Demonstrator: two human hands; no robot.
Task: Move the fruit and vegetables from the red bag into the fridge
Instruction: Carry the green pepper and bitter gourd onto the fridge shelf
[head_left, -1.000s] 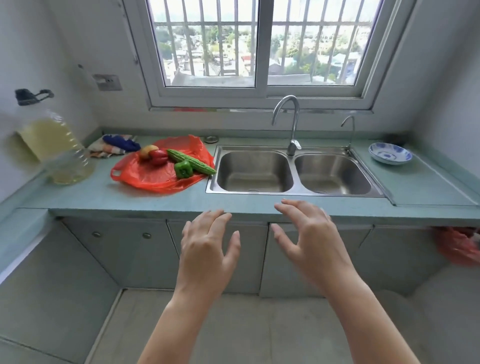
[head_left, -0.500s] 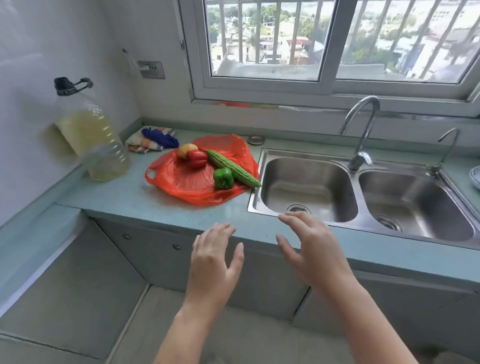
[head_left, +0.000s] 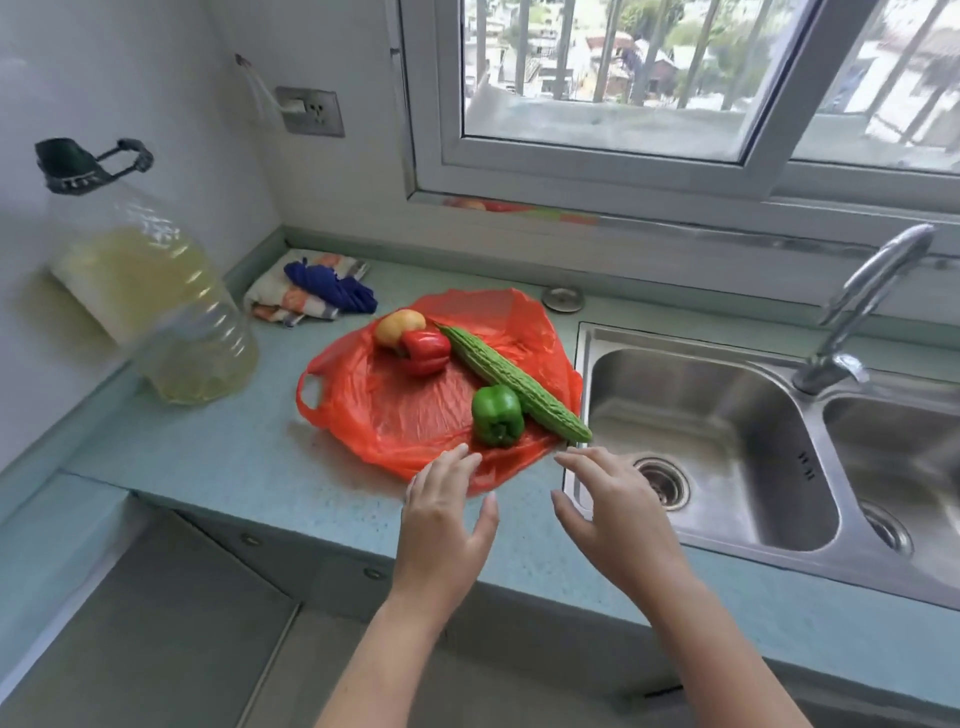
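Note:
A red plastic bag (head_left: 384, 410) lies flat and spread on the teal countertop. On it rest a yellowish apple (head_left: 397, 326), a red pepper (head_left: 425, 352), a green pepper (head_left: 496, 414) and a long green bitter gourd (head_left: 511, 382) lying diagonally. My left hand (head_left: 444, 519) hovers at the bag's near edge, fingers apart, holding nothing. My right hand (head_left: 615, 512) is open too, over the counter's edge by the sink, just below the gourd's tip. The fridge is out of view.
A large oil bottle (head_left: 156, 306) stands at the left by the wall. Folded cloths (head_left: 311, 291) lie behind the bag, and a round sink plug (head_left: 562, 299) beside it. A double steel sink (head_left: 727, 441) with a tap (head_left: 857, 306) fills the right.
The view has closed in on the bag and swung left. Both hands have reached forward from below the counter's edge up to the bag's near edge, still open.

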